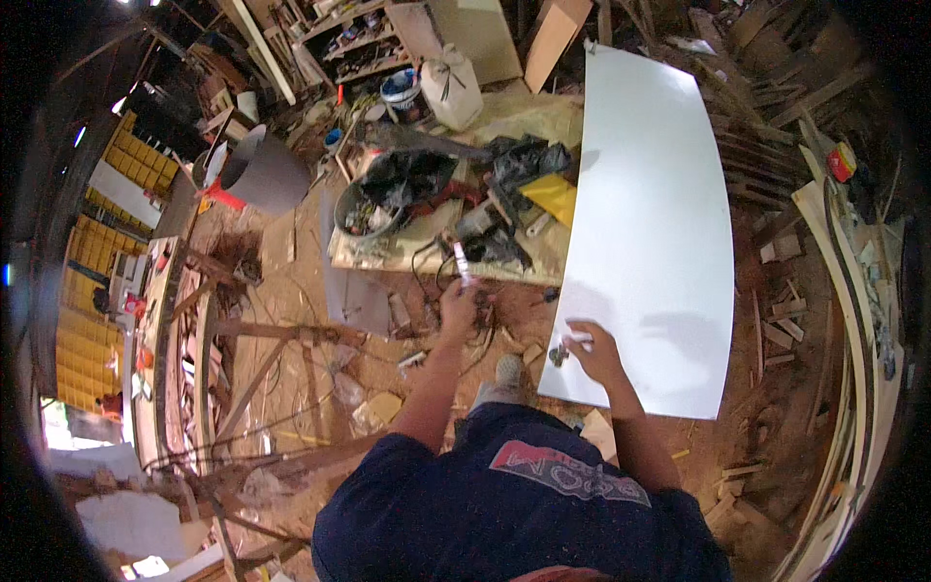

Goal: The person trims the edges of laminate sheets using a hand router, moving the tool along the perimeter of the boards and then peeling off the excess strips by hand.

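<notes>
Head view. White tube (461, 260) in the left hand (459, 307), just off the bench's near edge; fingers closed round its lower end, far end clear. Right hand (596, 354) over the near left corner of the white panel (645, 213); fingers appear to pinch a small white piece (579, 338). A small dark lump (559, 355) shows just beside those fingertips, at the panel's left edge; cannot tell whether it is held or lying there. Bench (550, 257) beyond the left hand: black plastic bag (524, 160) and yellow piece (551, 199) toward its right edge, debris tub (364, 218) toward its left.

Risks, judged:
- Lump so near the left edge; a nudge from the right hand could drop it to the floor, if it is loose.
- Panel support not visible. If the near end is unsupported, a press at that corner could tip or flex it.
- Bare white face would likely show any smear from dirty fingers or the lump.
- Dark cord (482, 335) loops below the left hand, near the shoe (509, 371); a step could snag it.
</notes>
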The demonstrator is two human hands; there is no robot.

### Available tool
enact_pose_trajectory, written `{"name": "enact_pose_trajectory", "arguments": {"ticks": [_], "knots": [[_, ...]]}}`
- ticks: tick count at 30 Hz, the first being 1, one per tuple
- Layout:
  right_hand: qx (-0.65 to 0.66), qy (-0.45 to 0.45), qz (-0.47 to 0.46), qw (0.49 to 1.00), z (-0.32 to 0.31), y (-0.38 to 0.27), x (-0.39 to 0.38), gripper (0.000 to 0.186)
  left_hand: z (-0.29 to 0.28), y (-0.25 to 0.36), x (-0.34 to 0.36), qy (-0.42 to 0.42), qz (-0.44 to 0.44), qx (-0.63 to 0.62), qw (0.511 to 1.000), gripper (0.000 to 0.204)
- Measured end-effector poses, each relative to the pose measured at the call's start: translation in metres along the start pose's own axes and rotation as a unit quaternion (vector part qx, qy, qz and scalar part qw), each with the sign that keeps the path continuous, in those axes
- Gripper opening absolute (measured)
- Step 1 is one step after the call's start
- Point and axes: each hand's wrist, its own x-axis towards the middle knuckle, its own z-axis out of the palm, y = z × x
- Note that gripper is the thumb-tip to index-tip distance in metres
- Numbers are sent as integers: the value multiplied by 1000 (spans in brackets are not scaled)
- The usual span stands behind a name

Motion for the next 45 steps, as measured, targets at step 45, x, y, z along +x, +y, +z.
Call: {"name": "enact_pose_trajectory", "arguments": {"ticks": [45], "knots": [[-70,522,338,780,-130,330,-224,53,2,-116,-14,-550,-106,479,676,46]]}}
